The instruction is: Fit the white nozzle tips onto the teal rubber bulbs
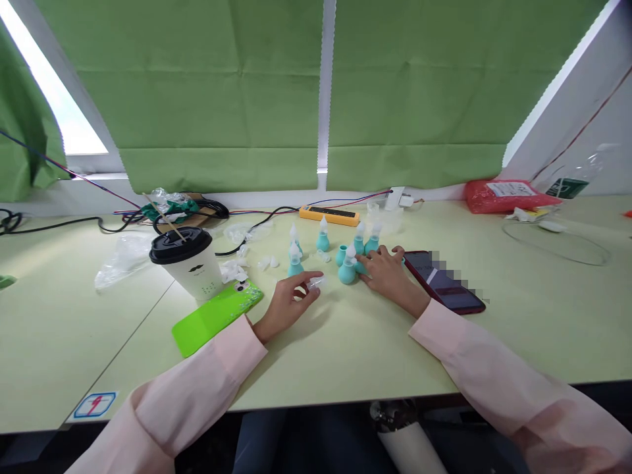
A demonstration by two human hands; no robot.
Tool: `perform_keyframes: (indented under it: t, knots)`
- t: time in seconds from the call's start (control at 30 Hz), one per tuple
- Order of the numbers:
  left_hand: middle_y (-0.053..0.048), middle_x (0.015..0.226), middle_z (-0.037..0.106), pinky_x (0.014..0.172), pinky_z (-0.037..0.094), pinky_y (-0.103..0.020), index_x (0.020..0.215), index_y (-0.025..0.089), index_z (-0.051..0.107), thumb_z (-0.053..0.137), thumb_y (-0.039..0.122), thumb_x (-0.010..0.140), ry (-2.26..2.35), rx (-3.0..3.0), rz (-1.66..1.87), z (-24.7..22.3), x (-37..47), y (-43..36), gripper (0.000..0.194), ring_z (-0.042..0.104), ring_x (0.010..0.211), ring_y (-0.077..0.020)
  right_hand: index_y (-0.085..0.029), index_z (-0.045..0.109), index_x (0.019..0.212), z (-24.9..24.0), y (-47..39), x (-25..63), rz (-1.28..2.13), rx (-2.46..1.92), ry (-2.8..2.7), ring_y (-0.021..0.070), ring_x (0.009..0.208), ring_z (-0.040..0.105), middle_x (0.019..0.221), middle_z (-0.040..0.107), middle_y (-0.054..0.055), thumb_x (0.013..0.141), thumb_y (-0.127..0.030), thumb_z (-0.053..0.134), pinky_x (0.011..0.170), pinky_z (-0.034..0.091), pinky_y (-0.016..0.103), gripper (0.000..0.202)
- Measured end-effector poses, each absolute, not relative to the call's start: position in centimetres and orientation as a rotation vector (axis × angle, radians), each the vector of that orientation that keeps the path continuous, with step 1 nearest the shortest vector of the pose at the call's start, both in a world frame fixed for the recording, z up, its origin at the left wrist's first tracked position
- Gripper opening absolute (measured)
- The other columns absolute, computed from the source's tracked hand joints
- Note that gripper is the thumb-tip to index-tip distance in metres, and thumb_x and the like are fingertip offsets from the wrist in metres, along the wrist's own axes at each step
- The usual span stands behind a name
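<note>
My left hand (pixel 289 299) pinches a small clear plastic piece (pixel 316 282) between thumb and fingertips, just above the table. To its right, my right hand (pixel 388 270) reaches palm down among the teal squeeze bulbs, its thumb and index finger around one teal bulb (pixel 362 265) that they partly hide. Close to those fingers stands a teal nasal aspirator (pixel 347 268) with a clear pointed tip. An open-necked teal bulb (pixel 342 254) has no tip on it. More tipped aspirators stand behind, one at the centre (pixel 322 238) and another (pixel 295 263) near my left fingers.
A lidded paper cup (pixel 195 273) with a stick stands left, beside a green phone case (pixel 217 316). A dark phone (pixel 447 283) lies right of my right hand. Behind are a yellow power strip (pixel 329 215), cables, clear plastic bags (pixel 126 260) and a red package (pixel 508 195).
</note>
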State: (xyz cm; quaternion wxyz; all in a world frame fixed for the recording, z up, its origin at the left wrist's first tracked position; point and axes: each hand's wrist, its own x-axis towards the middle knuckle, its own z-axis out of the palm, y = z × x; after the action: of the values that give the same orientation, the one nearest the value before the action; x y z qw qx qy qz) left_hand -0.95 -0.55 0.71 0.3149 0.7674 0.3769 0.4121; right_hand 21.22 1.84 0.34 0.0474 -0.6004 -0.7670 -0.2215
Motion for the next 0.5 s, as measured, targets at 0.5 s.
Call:
perform_keyframes:
  t: [0.5]
  knots:
    - [-0.007,0.085,0.058,0.063,0.050,-0.029,0.105,0.018,0.050,0.056,0.023,0.070,0.639,1.392,0.782,1.7,-1.6,-0.1,0.036,0.055,0.070,-0.0126,-0.021,0.047,0.094,4.3,-2.2,20.6,0.189,-0.775,-1.774,0.0176,0.074,0.049,0.089,0.048,0.007,0.063,-0.028,0.057,0.058,0.043,0.030,0.033]
